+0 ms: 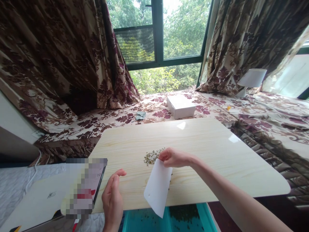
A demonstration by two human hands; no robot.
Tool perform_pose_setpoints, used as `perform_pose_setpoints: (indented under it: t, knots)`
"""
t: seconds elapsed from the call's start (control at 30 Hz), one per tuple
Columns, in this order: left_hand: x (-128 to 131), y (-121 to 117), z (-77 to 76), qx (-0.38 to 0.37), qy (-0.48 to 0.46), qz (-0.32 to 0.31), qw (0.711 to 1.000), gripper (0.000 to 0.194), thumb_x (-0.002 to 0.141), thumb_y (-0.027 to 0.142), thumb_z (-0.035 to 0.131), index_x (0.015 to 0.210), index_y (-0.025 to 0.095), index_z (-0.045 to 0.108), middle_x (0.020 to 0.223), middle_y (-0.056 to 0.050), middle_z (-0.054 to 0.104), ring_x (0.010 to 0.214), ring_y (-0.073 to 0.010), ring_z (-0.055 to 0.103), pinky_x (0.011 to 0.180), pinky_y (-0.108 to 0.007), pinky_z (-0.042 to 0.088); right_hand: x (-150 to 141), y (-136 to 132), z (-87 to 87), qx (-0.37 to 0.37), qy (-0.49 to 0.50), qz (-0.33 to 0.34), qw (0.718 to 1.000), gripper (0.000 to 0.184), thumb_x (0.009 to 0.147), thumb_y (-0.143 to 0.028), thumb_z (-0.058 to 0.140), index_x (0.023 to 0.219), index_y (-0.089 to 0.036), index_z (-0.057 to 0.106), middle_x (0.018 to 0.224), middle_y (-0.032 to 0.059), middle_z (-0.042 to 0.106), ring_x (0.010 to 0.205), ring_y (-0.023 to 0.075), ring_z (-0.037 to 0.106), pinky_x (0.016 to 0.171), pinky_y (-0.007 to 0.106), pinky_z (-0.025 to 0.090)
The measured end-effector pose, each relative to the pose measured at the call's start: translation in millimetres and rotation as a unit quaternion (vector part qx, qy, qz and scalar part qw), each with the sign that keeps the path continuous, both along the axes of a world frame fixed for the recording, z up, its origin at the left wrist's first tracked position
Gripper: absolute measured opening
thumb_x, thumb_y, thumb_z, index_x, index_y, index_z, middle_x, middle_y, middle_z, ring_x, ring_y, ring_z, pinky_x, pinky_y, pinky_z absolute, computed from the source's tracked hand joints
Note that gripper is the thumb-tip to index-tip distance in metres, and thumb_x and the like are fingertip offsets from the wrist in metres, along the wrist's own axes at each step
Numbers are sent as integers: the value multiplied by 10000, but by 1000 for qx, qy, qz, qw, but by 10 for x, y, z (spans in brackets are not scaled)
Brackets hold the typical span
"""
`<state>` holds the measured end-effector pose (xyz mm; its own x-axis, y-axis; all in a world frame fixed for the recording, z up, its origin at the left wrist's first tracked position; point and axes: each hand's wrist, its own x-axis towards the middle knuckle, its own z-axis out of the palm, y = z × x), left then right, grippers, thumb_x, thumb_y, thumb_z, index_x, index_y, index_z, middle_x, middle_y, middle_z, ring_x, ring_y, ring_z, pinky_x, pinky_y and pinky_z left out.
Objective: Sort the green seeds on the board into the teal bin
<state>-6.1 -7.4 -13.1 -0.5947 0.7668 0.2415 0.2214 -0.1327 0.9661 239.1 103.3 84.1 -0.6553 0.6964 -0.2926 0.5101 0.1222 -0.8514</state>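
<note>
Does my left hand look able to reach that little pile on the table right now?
Likely yes: the left hand looks empty, and only bare tabletop shows between it and the pile; the white sheet in the right hand leaves that side open.

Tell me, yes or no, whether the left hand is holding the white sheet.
No: the right hand holds the sheet by its upper end, and the left hand is apart from it.
</note>
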Motion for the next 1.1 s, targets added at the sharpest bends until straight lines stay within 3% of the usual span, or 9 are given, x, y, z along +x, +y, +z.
perform_pose_setpoints:
  t: [0.2,0.37,0.53,0.7,0.87,1.03,1.1]
  knots:
    - [17,-18,49,-7,-6,-8,1000,372,841,500,484,902,183,668,1006,-42,673,1082,-244,559,1018,-368,368,83,-47,18,-8,-6,-9,1000,318,540,-68,454,756,-155,670,720,-7,661,696,160,579,522,206,375]
    - [61,-54,174,-45,14,-10,999,368,831,511,491,887,189,659,1030,-40,667,1101,-252,549,1024,-374,350,253,-104,28,-27,64,-41,997,277,542,-74,458,717,-152,658,662,-23,631,629,125,533,523,207,356]
    - [134,-65,243,-90,39,-36,994,375,809,518,526,937,182,632,1045,-62,651,1097,-268,545,977,-377,386,655,-179,3,-34,157,-186,969,214,613,-141,532,764,-156,682,716,0,664,663,139,562,593,237,412]
    - [157,-19,185,-80,121,-64,987,353,799,518,535,888,195,646,1046,-70,637,1085,-261,541,970,-381,399,1031,-224,-103,-33,183,-304,934,205,623,-229,616,797,-167,704,749,23,696,711,173,608,660,288,474]
    - [138,27,115,-70,172,-67,980,330,786,512,548,846,206,658,995,-68,649,1032,-257,566,899,-371,453,1100,-278,-137,-46,179,-317,930,229,630,-285,658,822,-178,721,789,32,711,754,189,629,691,305,492]
    - [156,18,142,-100,197,-89,971,334,807,503,521,869,204,658,980,-75,654,976,-256,582,609,-285,493,1039,-406,-100,-85,179,-304,932,220,616,-295,690,804,-189,733,799,19,716,785,193,627,725,297,490]
    - [159,15,151,-101,206,-98,969,321,816,489,517,872,205,656,973,-73,655,967,-250,584,583,-273,482,1029,-465,-85,-101,175,-295,934,217,621,-299,695,806,-193,735,803,16,717,783,192,625,721,292,489]
